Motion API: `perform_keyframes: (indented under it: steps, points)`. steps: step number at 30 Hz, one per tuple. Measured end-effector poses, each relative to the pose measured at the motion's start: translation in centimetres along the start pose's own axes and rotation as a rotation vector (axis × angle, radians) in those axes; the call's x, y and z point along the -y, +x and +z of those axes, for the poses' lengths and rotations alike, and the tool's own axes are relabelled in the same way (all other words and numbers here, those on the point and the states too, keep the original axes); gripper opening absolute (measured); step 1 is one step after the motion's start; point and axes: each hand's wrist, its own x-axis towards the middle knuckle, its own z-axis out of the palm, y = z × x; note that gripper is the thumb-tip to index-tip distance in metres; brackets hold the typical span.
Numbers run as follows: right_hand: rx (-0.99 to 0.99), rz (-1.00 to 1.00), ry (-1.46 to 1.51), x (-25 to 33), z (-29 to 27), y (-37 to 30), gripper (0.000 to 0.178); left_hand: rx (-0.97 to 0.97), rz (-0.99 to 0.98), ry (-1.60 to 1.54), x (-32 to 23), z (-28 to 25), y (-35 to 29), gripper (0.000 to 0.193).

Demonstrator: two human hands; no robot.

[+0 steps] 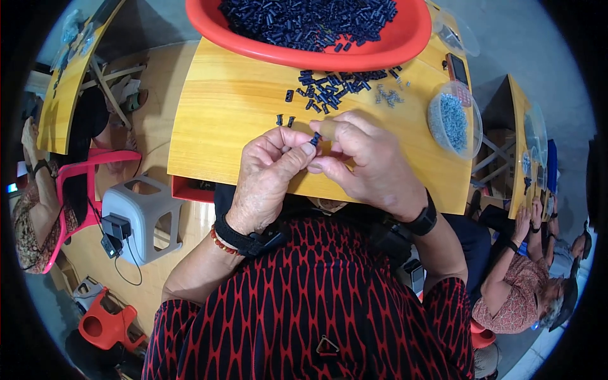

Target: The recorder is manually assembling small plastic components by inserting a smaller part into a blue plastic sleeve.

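Over the near part of the yellow table, my left hand [269, 171] pinches a small black plastic part [315, 139] between thumb and forefinger. My right hand [370, 158] meets it from the other side, fingers bent, with the forefinger at the part's upper end and the thumb just below. Whatever else the right fingers hold is hidden. Just beyond my left hand, two small black parts [285, 120] stand on the wood. Farther off lies a loose pile of similar black parts [326, 92], with a little scatter of small silver metal pieces [389, 97] at its right.
A large red basin [304, 60] full of black parts covers the table's far side. At the right stand a clear round tub [472, 142] of silver pieces and a dark phone-like device [456, 69]. A grey stool [142, 218] is left; other people sit at tables on both sides.
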Motion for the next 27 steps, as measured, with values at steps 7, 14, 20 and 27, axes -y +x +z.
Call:
perform_keyframes:
  steps: [7,14,20,27]
  points:
    - [-0.142,0.12,0.389,-1.7,-0.2,0.0,0.018,0.055,-0.048,0.023,-0.5,0.2,0.1,0.01]
    - [-0.041,0.183,0.364,-1.8,-0.2,0.6,0.009,0.072,-0.037,0.077,-0.4,0.0,0.2,0.01]
    - [-0.074,0.256,0.417,-1.5,0.8,0.3,0.011,0.046,0.074,0.188,0.0,0.5,0.0,0.006]
    - [-0.189,0.242,0.45,-1.7,2.1,-0.6,0.011,0.067,0.065,0.124,0.0,0.4,0.1,0.011]
